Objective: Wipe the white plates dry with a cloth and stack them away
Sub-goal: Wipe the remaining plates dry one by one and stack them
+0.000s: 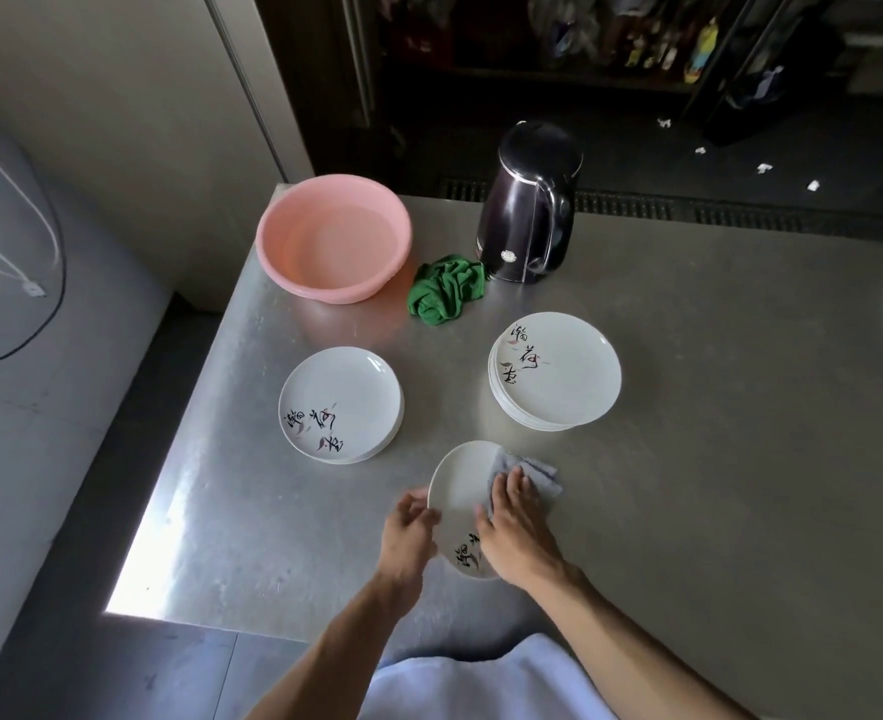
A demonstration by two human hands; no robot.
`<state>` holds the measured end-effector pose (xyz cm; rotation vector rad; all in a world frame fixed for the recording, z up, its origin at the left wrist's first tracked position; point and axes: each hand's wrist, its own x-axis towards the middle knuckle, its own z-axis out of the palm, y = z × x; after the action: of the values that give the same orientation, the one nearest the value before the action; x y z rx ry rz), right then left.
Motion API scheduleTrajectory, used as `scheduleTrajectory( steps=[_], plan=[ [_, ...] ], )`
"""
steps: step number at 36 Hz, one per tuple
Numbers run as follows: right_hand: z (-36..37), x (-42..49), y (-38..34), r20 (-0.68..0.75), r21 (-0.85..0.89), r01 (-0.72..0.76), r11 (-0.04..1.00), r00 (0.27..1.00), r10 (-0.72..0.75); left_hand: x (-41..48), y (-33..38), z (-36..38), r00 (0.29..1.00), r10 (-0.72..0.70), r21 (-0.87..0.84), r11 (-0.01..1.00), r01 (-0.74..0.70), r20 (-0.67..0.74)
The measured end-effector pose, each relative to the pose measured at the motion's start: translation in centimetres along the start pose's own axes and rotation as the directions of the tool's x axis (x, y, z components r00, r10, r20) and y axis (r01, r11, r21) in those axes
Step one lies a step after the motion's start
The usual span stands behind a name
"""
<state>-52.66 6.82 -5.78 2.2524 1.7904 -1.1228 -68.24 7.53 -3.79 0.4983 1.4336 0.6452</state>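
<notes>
Plate mid-wipe, near edge of the steel table (688,356).

White plate (462,498) sits near-centre, apparently tilted. Left hand (410,532) grips its near-left rim, fingers curled round the edge. Right hand (514,522) lies flat, fingers straight, pressing the grey cloth (535,472) onto the plate's right half. Two stacks wait farther in: low stack (340,405) to the far left, taller stack (558,376) to the far right, about equally distant. Which is the dry pile cannot be told. Only the left hand holds the plate, so it probably does the placing. Beyond: green cloth (447,293), pink basin (332,239), kettle (530,205).
</notes>
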Motion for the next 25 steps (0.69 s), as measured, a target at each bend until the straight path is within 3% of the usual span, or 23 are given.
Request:
scheduleTrajectory(
  steps=[2, 3, 5, 8, 11, 13, 15, 19, 20, 22, 25],
  plan=[
    [0.4, -0.7, -0.3, -0.101, 0.030, 0.273, 0.962, 0.958, -0.269, 0.2, 0.4, 0.3, 0.999, -0.005, 0.039, 0.999, 0.006, -0.035],
    [0.7, -1.0, -0.2, -0.095, -0.011, 0.433, 0.901, 0.897, -0.432, 0.2, 0.4, 0.3, 1.000, -0.004, 0.070, 0.997, 0.006, -0.027],
    [0.6, -1.5, -0.3, 0.022, 0.087, 0.493, 0.865, 0.868, -0.497, 0.1, 0.4, 0.2, 1.000, -0.006, 0.119, 0.993, 0.007, -0.008],
    [1.4, -0.8, 1.0, 0.032, -0.023, 0.411, 0.911, 0.911, -0.410, -0.2, 0.1, -0.6, 0.998, -0.044, 0.101, 0.994, 0.040, 0.038],
    [1.1, -0.7, 1.7, -0.001, -0.156, 0.123, 0.980, 0.992, -0.125, -0.4, 0.3, -0.8, 0.993, -0.042, 0.105, 0.994, 0.031, 0.112],
    [1.1, -0.9, 1.4, -0.028, -0.153, -0.008, 0.988, 1.000, 0.003, -0.6, 0.9, -0.7, 0.982, -0.005, 0.155, 0.988, -0.025, 0.187],
    [1.2, -1.2, 0.7, -0.022, -0.132, 0.032, 0.991, 0.999, -0.035, -0.9, 1.3, -0.6, 0.971, 0.024, 0.230, 0.970, -0.081, 0.239],
    [1.2, -2.1, 0.5, 0.003, -0.088, 0.407, 0.909, 0.913, -0.409, -1.1, 1.4, -0.8, 0.960, 0.051, 0.288, 0.948, -0.133, 0.274],
    [1.1, -2.1, 0.5, 0.014, -0.072, 0.444, 0.893, 0.896, -0.444, -1.1, 1.5, -0.9, 0.961, 0.056, 0.291, 0.947, -0.137, 0.271],
    [1.1, -1.9, 0.9, 0.010, -0.073, 0.427, 0.901, 0.904, -0.428, -0.9, 1.3, -1.2, 0.966, 0.067, 0.268, 0.954, -0.135, 0.248],
    [0.7, -1.5, 1.6, -0.001, -0.179, 0.193, 0.965, 0.981, -0.196, -0.7, 0.7, -1.3, 0.991, 0.051, 0.158, 0.985, -0.070, 0.124]
  ],
)
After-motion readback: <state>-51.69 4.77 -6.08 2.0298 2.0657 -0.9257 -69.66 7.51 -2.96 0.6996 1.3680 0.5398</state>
